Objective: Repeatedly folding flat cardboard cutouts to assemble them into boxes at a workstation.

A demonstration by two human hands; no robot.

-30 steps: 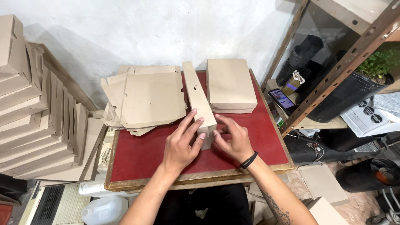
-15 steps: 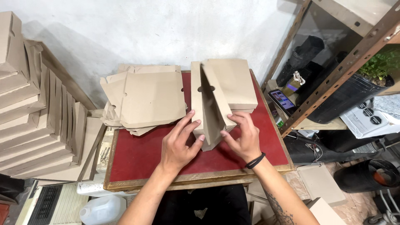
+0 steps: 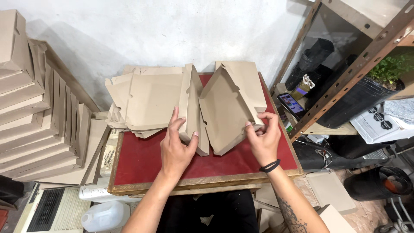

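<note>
A brown cardboard box blank [image 3: 224, 114] stands half-unfolded on the red-topped table [image 3: 142, 164]. My left hand [image 3: 177, 149] grips its left panel, which stands upright near the table's middle. My right hand [image 3: 263, 138] pinches the right edge of the opened panel. Left of the box lies a loose pile of flat cardboard blanks [image 3: 146, 101]. Behind the opened box sits a stack of folded boxes [image 3: 250, 75], partly hidden by it.
Folded boxes [image 3: 39, 129] are stacked high at the left. A metal shelf frame [image 3: 353, 73] stands at the right with a phone [image 3: 292, 105], a black planter [image 3: 366, 97] and papers. A white plastic jug [image 3: 105, 215] sits on the floor below.
The box was a flat upright piece a second ago. My hands have spread it apart, the right panel swinging out to the right with my right hand.
</note>
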